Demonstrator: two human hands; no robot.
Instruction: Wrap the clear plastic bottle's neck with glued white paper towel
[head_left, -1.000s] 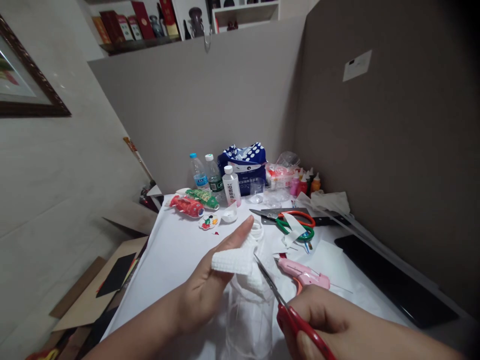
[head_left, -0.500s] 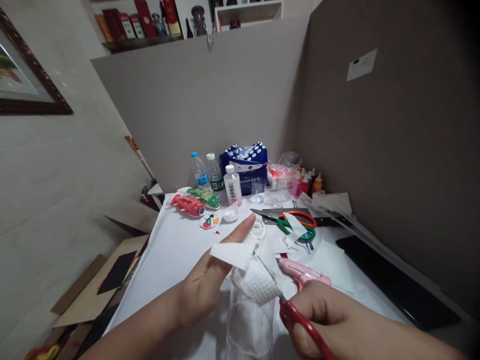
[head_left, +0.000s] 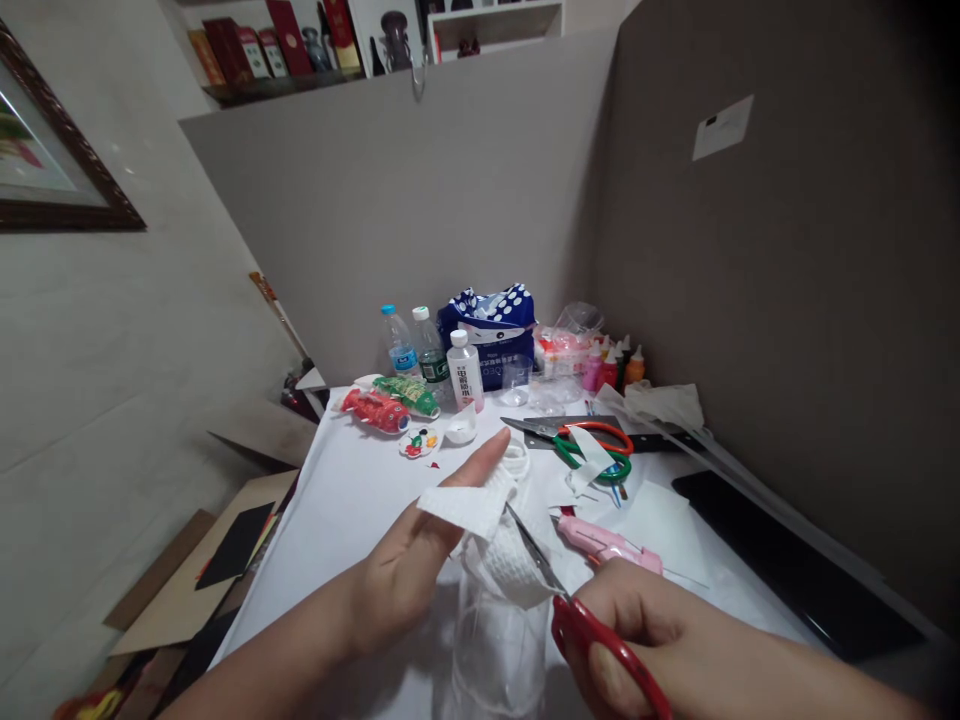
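Observation:
A clear plastic bottle lies pointing away from me, its neck end wrapped in white textured tissue. My left hand grips that wrapped end, thumb stretched along the side; most of its fingers are hidden behind. A loose tissue flap sticks out over the thumb's base. In my right hand is a pair of red-handled scissors, with fingers through the loops. Their blades lie against the tissue, pointing up and left. Just beyond my right hand lies a pink hot glue gun.
Green-handled scissors and orange-handled ones lie ahead, with tissue scraps on them. Farther back stand several bottles, a blue bag and paint bottles. Red and green fish-shaped crafts rest at left. A black panel lies right.
The scissors and my right hand have shifted slightly, and more of the blades now shows over the tissue. The tissue piece by the blades has folded down. My left hand stays put.

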